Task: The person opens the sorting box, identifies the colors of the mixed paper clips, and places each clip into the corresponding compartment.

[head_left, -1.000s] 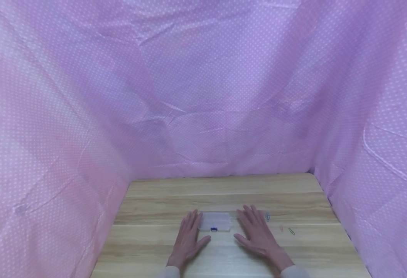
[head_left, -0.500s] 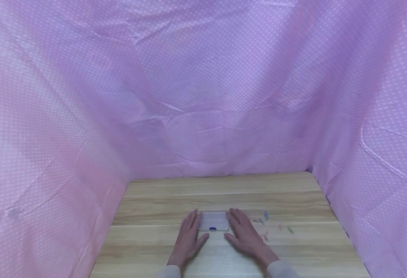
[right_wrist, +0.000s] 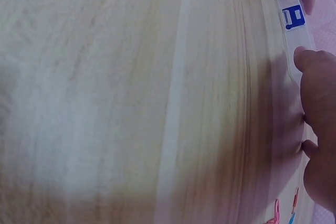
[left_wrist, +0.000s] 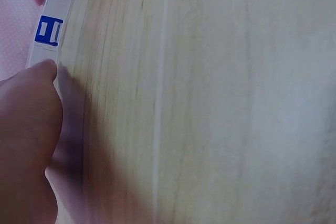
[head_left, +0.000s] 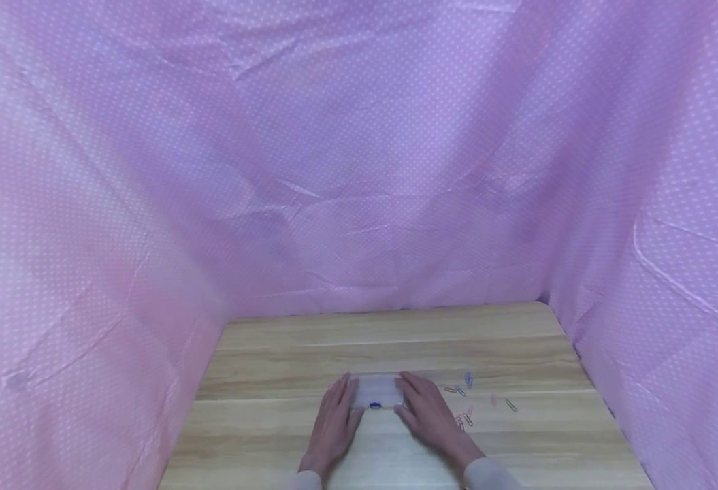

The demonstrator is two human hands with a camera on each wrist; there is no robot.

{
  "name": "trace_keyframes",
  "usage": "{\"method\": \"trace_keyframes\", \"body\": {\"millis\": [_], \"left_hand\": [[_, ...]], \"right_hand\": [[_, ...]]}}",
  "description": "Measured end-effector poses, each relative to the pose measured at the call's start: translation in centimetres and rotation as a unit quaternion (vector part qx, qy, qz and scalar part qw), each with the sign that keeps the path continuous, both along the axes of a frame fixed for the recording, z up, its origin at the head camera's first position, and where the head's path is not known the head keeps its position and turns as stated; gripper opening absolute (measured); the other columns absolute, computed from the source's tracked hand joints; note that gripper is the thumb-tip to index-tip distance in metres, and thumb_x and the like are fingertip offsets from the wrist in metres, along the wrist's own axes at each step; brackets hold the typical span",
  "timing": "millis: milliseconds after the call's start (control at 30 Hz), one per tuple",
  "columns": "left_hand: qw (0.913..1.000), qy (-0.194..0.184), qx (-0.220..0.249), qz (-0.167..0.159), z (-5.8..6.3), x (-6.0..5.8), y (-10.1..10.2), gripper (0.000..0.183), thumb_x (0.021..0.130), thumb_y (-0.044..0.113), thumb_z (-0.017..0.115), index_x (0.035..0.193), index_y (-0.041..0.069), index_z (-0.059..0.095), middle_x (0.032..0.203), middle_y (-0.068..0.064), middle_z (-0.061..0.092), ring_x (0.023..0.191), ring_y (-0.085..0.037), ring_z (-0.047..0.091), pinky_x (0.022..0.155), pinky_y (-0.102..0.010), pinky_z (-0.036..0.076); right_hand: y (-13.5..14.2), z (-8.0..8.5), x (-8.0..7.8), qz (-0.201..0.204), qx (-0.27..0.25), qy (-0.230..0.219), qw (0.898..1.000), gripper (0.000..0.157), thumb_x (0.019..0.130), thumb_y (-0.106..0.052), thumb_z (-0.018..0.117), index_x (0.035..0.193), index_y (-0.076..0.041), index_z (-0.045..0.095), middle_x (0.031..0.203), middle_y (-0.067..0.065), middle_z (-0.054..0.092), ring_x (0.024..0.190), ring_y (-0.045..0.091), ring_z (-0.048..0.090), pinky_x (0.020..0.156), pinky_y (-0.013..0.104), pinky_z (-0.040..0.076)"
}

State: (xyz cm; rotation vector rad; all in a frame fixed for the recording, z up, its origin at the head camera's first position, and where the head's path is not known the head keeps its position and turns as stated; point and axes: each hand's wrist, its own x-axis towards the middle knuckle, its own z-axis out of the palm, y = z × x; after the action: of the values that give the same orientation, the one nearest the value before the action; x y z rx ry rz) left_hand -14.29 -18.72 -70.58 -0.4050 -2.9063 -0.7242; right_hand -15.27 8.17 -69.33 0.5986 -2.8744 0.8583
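Observation:
A clear plastic box (head_left: 376,390) with a blue latch (head_left: 375,405) on its front lies flat on the wooden table, lid down. My left hand (head_left: 332,423) grips its left end, and my right hand (head_left: 427,412) grips its right end. Both thumbs press the front wall, one on either side of the latch, as the left wrist view shows at the blue latch (left_wrist: 49,30). My fingers lie along the ends and toward the back, partly hidden. Whether anything is inside the box, I cannot tell.
Several coloured paper clips lie scattered right of my right hand, among them a green paper clip (head_left: 511,405) and blue paper clips (head_left: 469,380). A pink paper clip (right_wrist: 276,212) shows in the right wrist view. Pink dotted cloth (head_left: 383,258) surrounds the wooden table (head_left: 309,340).
My right hand has moved left, from beside the box onto its right end, uncovering several paper clips. Both thumbs have come in against the box's front.

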Motion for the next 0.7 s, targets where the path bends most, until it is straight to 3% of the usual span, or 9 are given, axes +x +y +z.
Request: {"method": "trace_keyframes", "body": {"millis": [267, 433, 533, 700], "left_hand": [[0.999, 0.043, 0.01, 0.006, -0.2, 0.5, 0.2, 0.061, 0.108, 0.025, 0.075, 0.164, 0.01, 0.057, 0.175, -0.018, 0.053, 0.159, -0.04, 0.054, 0.135, -0.066, 0.041], [0.998, 0.061, 0.016, 0.009, -0.6, 0.8, 0.5, 0.061, 0.107, 0.027, 0.076, 0.163, 0.011, 0.058, 0.173, -0.014, 0.056, 0.157, -0.04, 0.056, 0.133, -0.066, 0.041], [0.9987, 0.043, 0.024, 0.012, -0.6, 0.9, 0.7, 0.06, 0.109, 0.03, 0.073, 0.164, 0.013, 0.057, 0.174, -0.013, 0.054, 0.16, -0.042, 0.053, 0.136, -0.067, 0.037], [0.9986, -0.003, 0.05, 0.019, -0.4, 1.0, 1.1, 0.059, 0.113, 0.035, 0.066, 0.167, 0.014, 0.054, 0.178, -0.012, 0.05, 0.165, -0.045, 0.046, 0.141, -0.07, 0.028]], "right_hand": [[0.2, 0.1, 0.2, -0.008, -0.012, 0.004, 1.0, 0.061, 0.106, -0.033, 0.078, 0.16, -0.01, 0.061, 0.173, 0.017, 0.054, 0.158, 0.041, 0.055, 0.135, 0.065, 0.045], [0.8, 0.3, 0.4, -0.008, -0.009, -0.017, 1.0, 0.062, 0.107, -0.036, 0.076, 0.162, -0.011, 0.059, 0.176, 0.014, 0.052, 0.161, 0.04, 0.052, 0.137, 0.065, 0.042], [1.1, 0.4, 0.5, -0.006, -0.006, -0.015, 1.0, 0.062, 0.108, -0.038, 0.075, 0.161, -0.011, 0.06, 0.175, 0.014, 0.052, 0.161, 0.04, 0.052, 0.137, 0.065, 0.042], [1.6, 0.5, 0.5, 0.001, -0.001, 0.026, 1.0, 0.058, 0.105, -0.036, 0.078, 0.154, -0.008, 0.066, 0.169, 0.018, 0.059, 0.157, 0.043, 0.056, 0.133, 0.069, 0.045]]}}
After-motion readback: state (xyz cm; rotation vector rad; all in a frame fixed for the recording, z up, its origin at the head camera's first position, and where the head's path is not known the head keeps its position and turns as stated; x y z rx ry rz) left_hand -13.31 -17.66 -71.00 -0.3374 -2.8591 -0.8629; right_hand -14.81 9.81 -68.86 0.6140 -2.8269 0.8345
